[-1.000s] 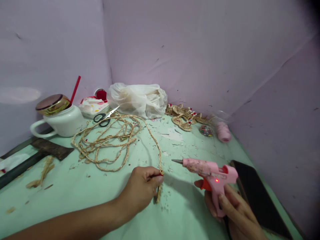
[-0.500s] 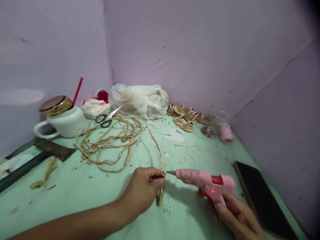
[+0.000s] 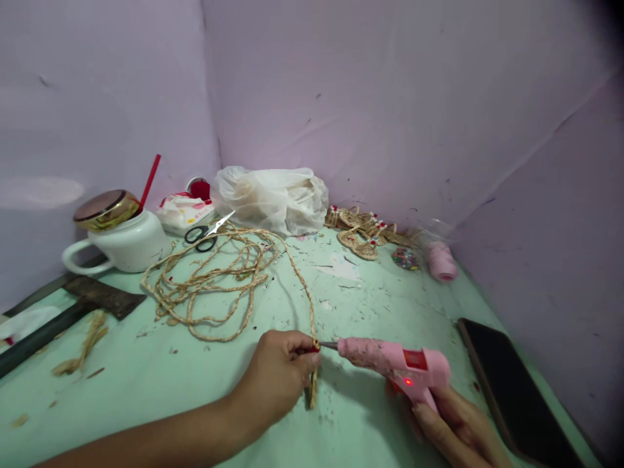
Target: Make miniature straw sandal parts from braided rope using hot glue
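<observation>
My left hand pinches a twisted straw rope near its end, where a small red piece shows at the fingertips. A short tail of the rope hangs below the fingers, and the rest runs back to a loose coil on the table. In my right hand is a pink glue gun with a lit red light. Its metal nozzle points left and reaches the rope beside my left fingertips. Whether glue is coming out is too small to tell.
On the green table at left lie a hatchet, a white mug and scissors. Behind are a white plastic bag and woven straw pieces. Pink thread and a phone lie at right.
The glue gun has moved slightly left and down, bringing its nozzle from a small gap up to the rope. My left hand keeps its pinch in nearly the same place.
</observation>
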{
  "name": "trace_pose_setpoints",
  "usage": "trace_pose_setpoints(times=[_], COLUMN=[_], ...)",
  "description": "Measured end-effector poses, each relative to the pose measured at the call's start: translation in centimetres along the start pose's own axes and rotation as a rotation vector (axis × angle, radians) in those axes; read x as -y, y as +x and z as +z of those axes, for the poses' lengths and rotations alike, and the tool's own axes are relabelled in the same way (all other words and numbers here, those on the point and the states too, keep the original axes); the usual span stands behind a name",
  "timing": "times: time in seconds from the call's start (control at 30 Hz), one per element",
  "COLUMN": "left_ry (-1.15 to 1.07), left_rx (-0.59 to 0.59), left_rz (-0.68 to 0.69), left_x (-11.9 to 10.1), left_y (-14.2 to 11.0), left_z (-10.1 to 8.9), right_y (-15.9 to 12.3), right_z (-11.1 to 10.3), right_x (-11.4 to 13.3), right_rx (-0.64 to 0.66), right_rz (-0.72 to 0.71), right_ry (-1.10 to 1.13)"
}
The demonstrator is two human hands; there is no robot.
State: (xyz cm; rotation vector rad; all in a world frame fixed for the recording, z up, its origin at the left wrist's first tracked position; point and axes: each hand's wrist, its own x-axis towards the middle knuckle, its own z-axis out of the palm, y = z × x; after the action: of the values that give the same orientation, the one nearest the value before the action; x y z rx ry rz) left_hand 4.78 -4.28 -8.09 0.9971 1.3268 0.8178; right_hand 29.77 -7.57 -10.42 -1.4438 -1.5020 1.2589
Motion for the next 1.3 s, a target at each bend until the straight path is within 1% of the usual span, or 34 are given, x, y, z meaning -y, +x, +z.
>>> trace_pose_setpoints(times=[0.2, 0.4, 0.5, 0.73, 0.87, 1.0, 1.17, 1.3], left_ry=[0.009, 0.02, 0.027, 0.032, 0.011, 0.011, 0.047, 0.054], left_rx=[-0.015, -0.02, -0.027, -0.027, -0.038, -0.026, -0.024, -0.027], left_rz=[-0.017, -0.021, -0.035, -0.031, -0.045, -0.04, -0.009, -0.011], left_x=[-0.1, -0.1, -0.2, -0.2, -0.4, -0.5, -0.2, -0.3], left_y=[0.0, 0.0, -0.1, -0.2, -0.2, -0.1, 0.0, -0.1], left_z=[0.0, 0.1, 0.0, 0.1, 0.0, 0.0, 0.0, 0.1], right_y=[0.0, 0.1, 0.0, 0.1, 0.1, -0.1, 0.0, 0.3], right_z=[-0.2, 0.5, 0.6, 0.8, 0.9, 0.8, 0.9, 0.9], right_x=[-0.9, 0.2, 0.5, 0.5, 0.6, 0.6, 0.6, 0.5], right_rx=[0.002, -0.04, -0.037, -0.029, -0.026, -0.037, -0.02, -0.006], right_rz=[0.038, -0.018, -0.044, -0.028, -0.048, -0.046, -0.067, -0.084], right_ry=[0.071, 0.05, 0.027, 0.046, 0.073, 0.048, 0.044, 0.024])
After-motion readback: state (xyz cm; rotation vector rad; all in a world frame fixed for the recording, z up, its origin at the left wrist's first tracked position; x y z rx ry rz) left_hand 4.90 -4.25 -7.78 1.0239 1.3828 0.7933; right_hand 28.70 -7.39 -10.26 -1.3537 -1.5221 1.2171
